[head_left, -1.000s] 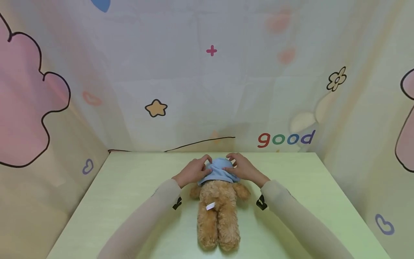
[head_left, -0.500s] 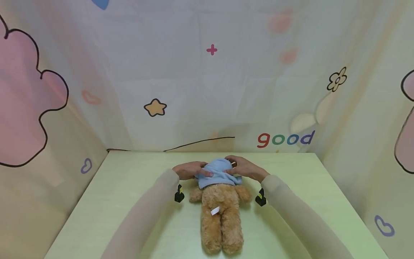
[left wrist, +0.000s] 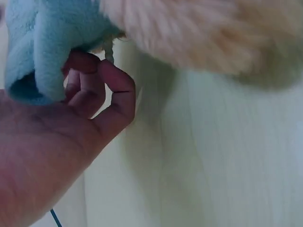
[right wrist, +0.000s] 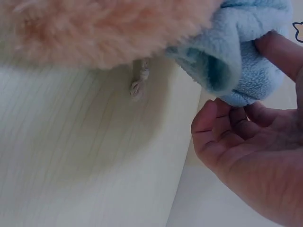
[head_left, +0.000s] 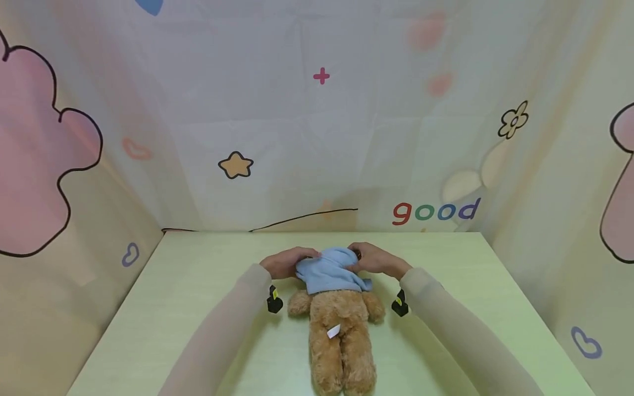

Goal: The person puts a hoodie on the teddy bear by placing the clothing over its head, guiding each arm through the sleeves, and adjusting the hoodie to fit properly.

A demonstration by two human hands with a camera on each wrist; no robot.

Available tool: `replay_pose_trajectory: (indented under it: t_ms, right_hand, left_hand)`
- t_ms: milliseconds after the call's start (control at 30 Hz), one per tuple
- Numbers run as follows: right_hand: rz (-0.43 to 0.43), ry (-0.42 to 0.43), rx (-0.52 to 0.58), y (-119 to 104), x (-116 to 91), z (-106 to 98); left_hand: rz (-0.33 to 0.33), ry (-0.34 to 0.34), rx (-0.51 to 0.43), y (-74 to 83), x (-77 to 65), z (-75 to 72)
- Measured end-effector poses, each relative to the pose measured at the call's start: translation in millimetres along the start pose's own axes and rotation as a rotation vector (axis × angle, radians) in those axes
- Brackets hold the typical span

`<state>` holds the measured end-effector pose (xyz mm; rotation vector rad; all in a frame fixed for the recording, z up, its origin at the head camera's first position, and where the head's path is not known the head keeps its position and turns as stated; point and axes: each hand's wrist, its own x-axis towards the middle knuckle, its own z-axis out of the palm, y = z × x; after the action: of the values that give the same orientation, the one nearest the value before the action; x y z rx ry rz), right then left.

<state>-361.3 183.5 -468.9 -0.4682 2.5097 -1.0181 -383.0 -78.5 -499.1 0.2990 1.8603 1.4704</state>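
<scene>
A brown teddy bear [head_left: 339,311] lies on the table, legs toward me, with a white tag [head_left: 333,331] showing at its seat. A light blue fleece hoodie [head_left: 329,275] covers its head and upper body. My left hand [head_left: 286,263] grips the hoodie at its left side; in the left wrist view its curled fingers [left wrist: 116,97] are beside a hollow sleeve end [left wrist: 49,71]. My right hand [head_left: 378,258] holds the upper right of the hoodie between thumb and fingers. The right wrist view shows another sleeve opening [right wrist: 213,68] and a knotted cord [right wrist: 138,87] hanging below the fur.
The pale green table [head_left: 208,308] ends at a printed cloth backdrop [head_left: 277,137] behind the bear, and similar cloth walls stand at both sides. A small black device [head_left: 274,301] sits at each wrist.
The hoodie has come down and spread wider over the bear's upper body, and the bear has shifted slightly toward me. My left hand has moved to the hoodie's left side; the right has stayed nearly in place.
</scene>
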Motion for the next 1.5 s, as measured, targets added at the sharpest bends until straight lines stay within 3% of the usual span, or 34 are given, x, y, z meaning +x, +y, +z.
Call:
replay_pose_trajectory:
  t_ms: [67, 300, 433, 800, 967, 1233, 1400, 1500]
  right_hand:
    - [0.011, -0.007, 0.012, 0, -1, -1]
    - [0.011, -0.076, 0.102, 1, -3, -7]
    - [0.011, -0.068, 0.108, -1, -2, -8]
    - [-0.248, 0.17, -0.111, -2, -3, 4]
    - [-0.233, 0.32, -0.285, -7, -5, 16]
    - [-0.274, 0.509, -0.529, -10, -11, 30]
    - [-0.28, 0.513, -0.506, -6, -15, 30]
    - [-0.323, 0.438, -0.376, 0, -15, 25]
  left_hand:
    - [-0.003, -0.02, -0.042, -1.1, -1.7, -2.3]
    - [0.028, 0.022, 0.027, 0.9, -4.6, -0.1]
    - [0.096, 0.065, 0.166, 4.4, -3.4, 4.4]
    - [0.379, 0.219, 0.478, 6.0, -3.6, 15.5]
    - [0.488, 0.334, 0.633, 3.3, -4.3, 21.3]
    - [0.576, 0.559, 0.967, 2.9, -4.9, 35.4]
    - [0.666, 0.688, 1.189, -0.8, -4.1, 43.3]
    - [0.651, 0.66, 1.163, 1.0, -4.3, 41.3]
